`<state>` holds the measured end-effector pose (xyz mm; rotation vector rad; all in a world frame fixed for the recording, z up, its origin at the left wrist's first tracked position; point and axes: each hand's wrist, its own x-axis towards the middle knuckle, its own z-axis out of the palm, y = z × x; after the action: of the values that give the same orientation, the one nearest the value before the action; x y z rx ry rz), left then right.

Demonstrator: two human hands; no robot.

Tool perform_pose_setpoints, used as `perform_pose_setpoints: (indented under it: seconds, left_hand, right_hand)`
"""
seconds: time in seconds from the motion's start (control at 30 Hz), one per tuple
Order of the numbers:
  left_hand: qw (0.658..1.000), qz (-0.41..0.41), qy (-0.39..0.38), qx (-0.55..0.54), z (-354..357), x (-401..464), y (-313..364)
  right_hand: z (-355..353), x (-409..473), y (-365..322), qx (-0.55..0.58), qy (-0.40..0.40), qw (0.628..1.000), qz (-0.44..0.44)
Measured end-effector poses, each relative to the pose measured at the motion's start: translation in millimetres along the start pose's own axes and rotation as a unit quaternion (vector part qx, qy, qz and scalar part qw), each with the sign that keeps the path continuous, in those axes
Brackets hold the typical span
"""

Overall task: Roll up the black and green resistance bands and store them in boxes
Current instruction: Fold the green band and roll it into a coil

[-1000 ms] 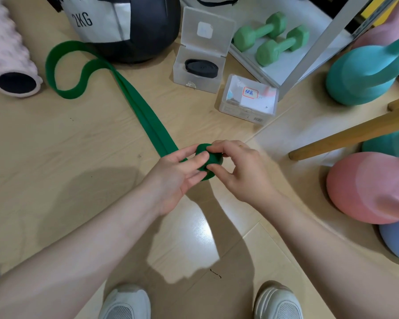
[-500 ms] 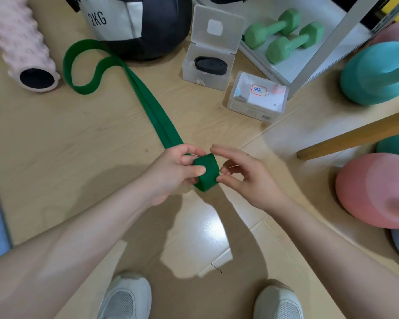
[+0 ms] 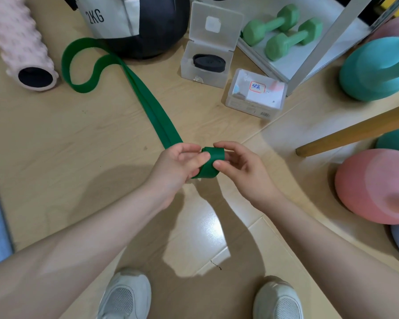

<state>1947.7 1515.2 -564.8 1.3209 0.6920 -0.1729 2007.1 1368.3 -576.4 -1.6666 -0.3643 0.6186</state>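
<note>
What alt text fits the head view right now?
Both hands, left and right, pinch a partly rolled green band, its tail trailing across the floor. Behind, an open clear box holds the rolled black band.

Your left hand [image 3: 177, 166] hides where the green band [image 3: 148, 107] enters its roll. The top edge cuts the 2KG ball [image 3: 134, 26]; the right edge cuts the teal kettlebell [image 3: 376, 70]. The closed box's [image 3: 256, 97] label is unreadable.

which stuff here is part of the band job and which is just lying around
Job: green band, black band rolled in the open box, closed labelled box.
Lying about: foam roller, dumbbells, kettlebells, 2KG ball.
</note>
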Motion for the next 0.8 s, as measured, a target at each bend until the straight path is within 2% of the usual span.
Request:
perform_pose_setpoints:
  seconds: [0.1, 0.23, 0.43, 0.5, 0.53, 0.6, 0.63, 0.73, 0.8]
  left_hand:
    - [0.997, 0.06, 0.009, 0.039, -1.0, -7.1, -1.9]
    - [0.99, 0.132, 0.023, 0.04, -7.2, -7.1, 0.1]
    - [0.989, 0.145, 0.023, 0.003, -16.2, -7.5, -1.7]
    - [0.987, 0.147, 0.021, 0.059, -21.6, -5.4, -2.1]
    - [0.98, 0.155, 0.02, 0.122, -25.1, -4.2, -3.2]
    - [0.952, 0.18, 0.016, 0.247, -30.1, -3.1, -5.1]
    - [0.943, 0.193, 0.014, 0.273, -31.9, -3.4, -6.2]
    - [0.932, 0.229, 0.009, 0.281, -36.0, -5.0, -7.0]
    - [0.941, 0.229, -0.009, 0.25, -38.8, -3.5, -4.4]
  right_hand:
    - [-0.1, 2.2, -3.7, 0.073, -0.015, 0.997, 0.024]
    - [6.8, 5.2, -7.2, 0.111, -0.008, 0.992, 0.053]
    - [20.6, 15.1, -13.5, 0.088, 0.027, 0.989, 0.115]
    - [24.4, 17.3, -14.1, 0.096, 0.03, 0.986, 0.136]
    - [25.2, 18.3, -14.4, 0.093, 0.029, 0.985, 0.144]
    - [26.2, 20.9, -15.7, 0.089, 0.022, 0.984, 0.153]
    - [27.2, 21.9, -16.4, 0.09, 0.018, 0.984, 0.156]
    - [32.1, 21.8, -16.3, 0.079, 0.011, 0.981, 0.179]
    - [34.4, 20.6, -15.3, 0.047, 0.005, 0.98, 0.195]
